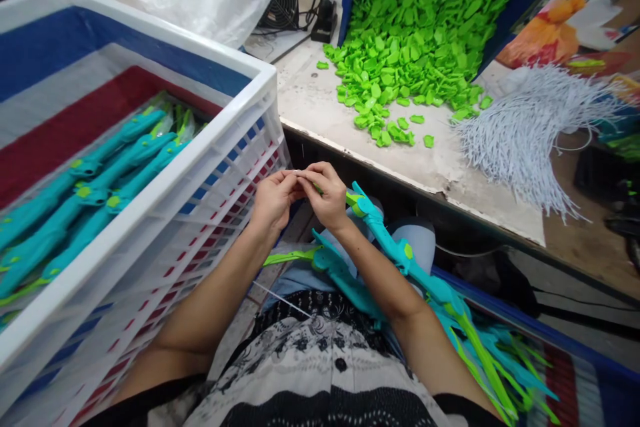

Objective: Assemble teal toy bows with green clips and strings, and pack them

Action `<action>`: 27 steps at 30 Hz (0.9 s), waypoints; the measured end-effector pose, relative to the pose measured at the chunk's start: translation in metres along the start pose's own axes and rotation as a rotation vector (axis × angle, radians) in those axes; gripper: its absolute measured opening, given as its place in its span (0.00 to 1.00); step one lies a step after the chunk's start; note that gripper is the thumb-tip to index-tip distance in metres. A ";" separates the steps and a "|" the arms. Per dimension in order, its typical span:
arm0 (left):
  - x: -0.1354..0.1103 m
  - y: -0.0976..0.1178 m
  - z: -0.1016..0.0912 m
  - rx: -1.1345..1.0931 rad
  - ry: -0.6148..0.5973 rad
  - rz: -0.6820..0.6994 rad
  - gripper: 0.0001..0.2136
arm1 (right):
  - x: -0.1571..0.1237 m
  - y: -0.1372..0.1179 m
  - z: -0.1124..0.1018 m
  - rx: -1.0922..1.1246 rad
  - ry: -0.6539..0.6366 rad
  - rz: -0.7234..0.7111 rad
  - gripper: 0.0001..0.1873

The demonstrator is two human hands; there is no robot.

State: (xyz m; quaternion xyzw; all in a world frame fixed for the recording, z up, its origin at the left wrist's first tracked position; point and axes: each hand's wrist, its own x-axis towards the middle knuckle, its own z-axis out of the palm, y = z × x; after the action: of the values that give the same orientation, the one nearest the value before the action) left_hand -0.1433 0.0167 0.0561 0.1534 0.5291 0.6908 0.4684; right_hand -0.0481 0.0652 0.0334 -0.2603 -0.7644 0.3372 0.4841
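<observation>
The right hand [327, 197] grasps the lime-green end of a long turquoise plastic piece [387, 237], which lies over the lap below the front edge of the white tabletop [430, 163]. Bent fingertips of the left hand [273, 203] meet the right's; I cannot tell whether they grip anything. Small bright-green plastic pieces [400, 57] are heaped beyond.

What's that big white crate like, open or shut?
Open. No lid covers the white crate, and you can see turquoise pieces lying inside through its top.
</observation>
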 end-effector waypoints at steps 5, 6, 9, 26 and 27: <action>0.000 -0.003 0.001 -0.016 0.055 0.029 0.09 | 0.004 0.004 -0.004 -0.077 -0.054 -0.052 0.11; -0.001 -0.004 0.001 -0.019 0.064 0.043 0.09 | 0.004 0.005 -0.005 -0.101 -0.078 -0.063 0.11; -0.002 -0.007 -0.001 0.007 0.045 0.076 0.08 | 0.005 0.004 -0.009 -0.215 -0.160 -0.094 0.13; 0.008 -0.016 -0.018 0.597 -0.080 0.256 0.08 | -0.007 0.019 -0.013 -0.380 -0.147 -0.167 0.11; 0.007 -0.016 -0.021 0.642 -0.093 0.271 0.09 | -0.008 0.021 -0.014 -0.365 -0.157 -0.158 0.11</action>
State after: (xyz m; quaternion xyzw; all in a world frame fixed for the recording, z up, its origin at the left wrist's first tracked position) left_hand -0.1541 0.0105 0.0316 0.3930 0.6720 0.5375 0.3242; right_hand -0.0304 0.0762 0.0174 -0.2558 -0.8662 0.1734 0.3926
